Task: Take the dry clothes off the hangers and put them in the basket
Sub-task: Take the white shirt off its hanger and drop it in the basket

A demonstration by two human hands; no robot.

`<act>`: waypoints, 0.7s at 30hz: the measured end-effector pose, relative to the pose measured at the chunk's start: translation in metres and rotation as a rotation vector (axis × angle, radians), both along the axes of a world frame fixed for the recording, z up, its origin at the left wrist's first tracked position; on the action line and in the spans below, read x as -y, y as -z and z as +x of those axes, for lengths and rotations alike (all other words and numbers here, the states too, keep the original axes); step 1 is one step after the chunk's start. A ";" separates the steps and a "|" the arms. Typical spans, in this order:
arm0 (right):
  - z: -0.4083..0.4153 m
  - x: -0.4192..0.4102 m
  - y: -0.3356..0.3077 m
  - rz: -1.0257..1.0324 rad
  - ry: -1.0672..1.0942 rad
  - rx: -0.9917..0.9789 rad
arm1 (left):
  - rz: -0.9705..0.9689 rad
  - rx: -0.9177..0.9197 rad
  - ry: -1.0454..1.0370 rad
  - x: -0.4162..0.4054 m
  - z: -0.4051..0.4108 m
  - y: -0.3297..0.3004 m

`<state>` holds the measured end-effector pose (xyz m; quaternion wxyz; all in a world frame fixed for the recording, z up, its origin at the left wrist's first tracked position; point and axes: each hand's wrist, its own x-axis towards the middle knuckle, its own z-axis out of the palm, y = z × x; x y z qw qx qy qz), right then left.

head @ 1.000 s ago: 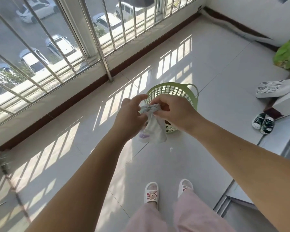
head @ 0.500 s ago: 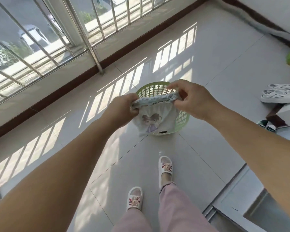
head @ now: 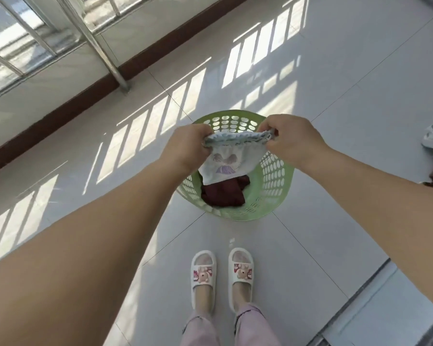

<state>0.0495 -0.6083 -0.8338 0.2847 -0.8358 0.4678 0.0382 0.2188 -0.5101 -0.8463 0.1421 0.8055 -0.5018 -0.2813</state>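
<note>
Garment [head: 231, 161]: a small pale piece with a frilled blue-grey waistband and a cartoon print, held up in the air directly over the basket, its lower edge hanging down toward the basket's mouth.
Long axis: the waistband runs left to right, stretched taut between the two hands; the body of the cloth hangs below it.
Left hand [head: 189, 146]: fingers curled and pinching the left end of the waistband.
Right hand [head: 289, 138]: fingers curled and pinching the right end — level with the left, neither hand clearly nearer the basket.
Basket [head: 273, 196]: green, perforated, standing on the tiled floor [head: 348, 121] just ahead of the person's slippers [head: 221, 275].
Already inside: a dark red garment [head: 225, 196] bunched at the bottom, partly hidden behind the hanging cloth.
Key relation: the basket opening lies straight below the fingers, so the drop looks like a plain downward one with no sideways reach.
Step in hand: judged as the put-in stage for this piece — off the hanger, not yet in.
Risk: released from one end only, the cloth could swing and catch the rim.
Hangers: none in view.
</note>
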 end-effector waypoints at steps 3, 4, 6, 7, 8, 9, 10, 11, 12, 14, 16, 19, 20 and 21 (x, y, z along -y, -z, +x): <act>0.009 0.027 0.056 -0.056 -0.011 -0.058 | 0.015 0.015 0.010 0.026 0.006 0.057; 0.011 0.035 0.072 -0.069 -0.022 -0.079 | 0.007 0.015 0.004 0.034 0.006 0.075; 0.016 0.051 0.107 -0.120 -0.052 -0.118 | -0.017 0.002 -0.022 0.050 0.006 0.113; 0.017 0.057 0.123 -0.158 -0.070 -0.137 | -0.030 -0.007 -0.034 0.056 0.004 0.131; 0.016 0.063 0.141 -0.201 -0.081 -0.157 | -0.047 -0.008 -0.042 0.063 0.000 0.153; 0.014 0.071 0.159 -0.258 -0.100 -0.185 | -0.069 -0.005 -0.049 0.069 -0.003 0.174; 0.012 0.076 0.173 -0.300 -0.130 -0.227 | -0.086 -0.004 -0.055 0.073 -0.007 0.191; 0.008 0.077 0.186 -0.340 -0.175 -0.275 | -0.100 -0.008 -0.056 0.075 -0.010 0.206; 0.003 0.078 0.202 -0.394 -0.240 -0.325 | -0.108 -0.013 -0.052 0.077 -0.014 0.224; -0.005 0.081 0.243 -0.539 -0.363 -0.344 | -0.096 -0.008 -0.028 0.081 -0.023 0.264; -0.008 0.074 0.267 -0.622 -0.509 -0.416 | -0.049 -0.013 0.020 0.079 -0.030 0.302; -0.006 0.060 0.314 -0.368 -0.700 -0.679 | 0.083 -0.008 0.154 0.073 -0.045 0.357; -0.005 0.053 0.336 -0.292 -0.721 -0.758 | 0.172 -0.008 0.210 0.070 -0.053 0.381; -0.004 0.048 0.352 -0.243 -0.727 -0.819 | 0.286 -0.002 0.271 0.069 -0.060 0.399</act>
